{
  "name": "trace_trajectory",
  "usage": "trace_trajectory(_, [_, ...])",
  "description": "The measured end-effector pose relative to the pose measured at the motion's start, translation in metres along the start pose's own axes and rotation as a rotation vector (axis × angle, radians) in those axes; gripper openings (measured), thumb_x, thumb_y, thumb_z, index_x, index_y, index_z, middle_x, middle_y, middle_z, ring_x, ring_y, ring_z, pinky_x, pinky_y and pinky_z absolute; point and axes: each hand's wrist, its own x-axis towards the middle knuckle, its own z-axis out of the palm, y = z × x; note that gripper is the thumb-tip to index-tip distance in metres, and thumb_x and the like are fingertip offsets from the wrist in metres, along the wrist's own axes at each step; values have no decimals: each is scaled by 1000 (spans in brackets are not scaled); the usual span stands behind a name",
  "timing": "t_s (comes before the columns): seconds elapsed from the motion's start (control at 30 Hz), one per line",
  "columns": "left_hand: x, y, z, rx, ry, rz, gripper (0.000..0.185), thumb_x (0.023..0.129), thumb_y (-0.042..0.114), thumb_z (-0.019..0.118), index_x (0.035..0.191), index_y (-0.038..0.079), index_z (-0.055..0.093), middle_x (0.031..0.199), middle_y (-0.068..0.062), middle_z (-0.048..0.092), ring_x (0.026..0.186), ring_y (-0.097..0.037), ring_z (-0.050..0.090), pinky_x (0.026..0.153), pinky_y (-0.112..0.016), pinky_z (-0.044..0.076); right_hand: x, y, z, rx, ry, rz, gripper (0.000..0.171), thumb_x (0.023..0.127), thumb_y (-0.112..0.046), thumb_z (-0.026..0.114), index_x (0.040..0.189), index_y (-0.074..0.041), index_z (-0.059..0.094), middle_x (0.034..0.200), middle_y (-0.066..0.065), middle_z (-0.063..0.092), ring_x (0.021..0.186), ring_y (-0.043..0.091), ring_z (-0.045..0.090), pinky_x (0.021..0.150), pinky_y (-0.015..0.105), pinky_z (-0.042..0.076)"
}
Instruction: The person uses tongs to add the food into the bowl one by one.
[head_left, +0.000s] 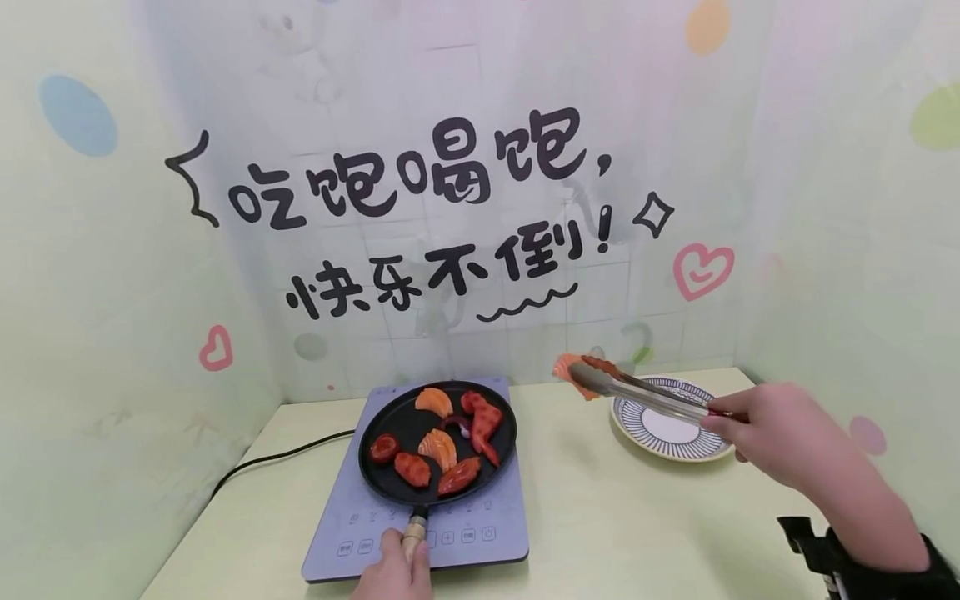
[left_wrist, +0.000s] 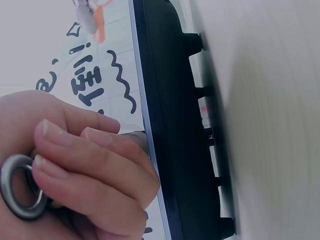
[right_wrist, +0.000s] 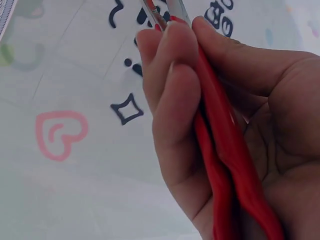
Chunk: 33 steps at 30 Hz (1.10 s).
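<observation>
Red-handled tongs sat in your right hand, your fingers curled round the two red arms and squeezing them together. Their long axis ran from your hand up and to the left, the metal tips pointing toward the wall. Those tips pinched an orange salmon slice, which hung in the air just left of the striped plate and to the right of the pan, touching neither. That plate rested on the tabletop beneath the tongs; no food showed on the part of it you could see.

Your left hand gripped the pan handle at the near edge, fingers wrapped round it, with the metal hanging ring at the handle's end showing beside them in the left wrist view. Its handle pointed straight back at you. Ahead of it the black frying pan stood on the grey induction cooker, and it held two more salmon slices, several red pieces of meat and a small round tomato-like slice. A black power cord ran off the cooker to the left across the tabletop.
</observation>
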Motion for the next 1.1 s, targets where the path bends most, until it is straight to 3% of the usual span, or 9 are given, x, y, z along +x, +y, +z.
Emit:
trace_trajectory(0.13, [1,-1,1,0,2,-2,36,99,34,52,108,0,45,61,-8,49,52,-22,49,50,-36,34,-2,-13,5,-18,38,-54,8,91,-24,68,84,-26,70,59,-11,54,53,5,48,52,24,35])
trace_trajectory(0.27, [3,-2,2,-1,-6,-10,36,99,34,52,109,0,45,61,-8,50,52,-22,49,50,-35,34,-3,-24,10,-47,90,-107,24,90,-23,69,69,-32,60,55,-13,47,49,2,39,50,23,31])
trace_trajectory(0.57, [4,-2,3,-3,-22,-21,37,99,34,52,111,0,45,62,-8,50,52,-22,48,50,-35,34,-4,-40,20,-27,67,-158,37,88,-20,71,59,-28,49,50,-14,43,47,0,38,50,21,31])
trace_trajectory(0.77, [4,-1,1,-1,-27,-23,39,99,34,52,113,-1,45,62,-8,50,52,-22,48,50,-35,34,-1,-54,33,-45,113,-207,46,85,-21,75,56,-26,40,50,-16,33,50,-1,34,52,20,30])
trace_trajectory(0.9, [4,-1,1,3,-26,-20,39,99,34,52,113,-1,45,62,-8,50,52,-22,48,50,-34,34,1,-64,42,-61,117,-227,41,84,-21,76,56,-28,46,52,-15,30,54,1,30,53,21,28])
trace_trajectory(1.1, [3,1,0,9,-34,-26,39,99,35,53,113,-1,45,64,-8,51,53,-22,49,52,-35,35,4,-74,53,-39,65,-212,25,84,-21,75,66,-30,62,56,-15,44,56,3,36,52,22,32])
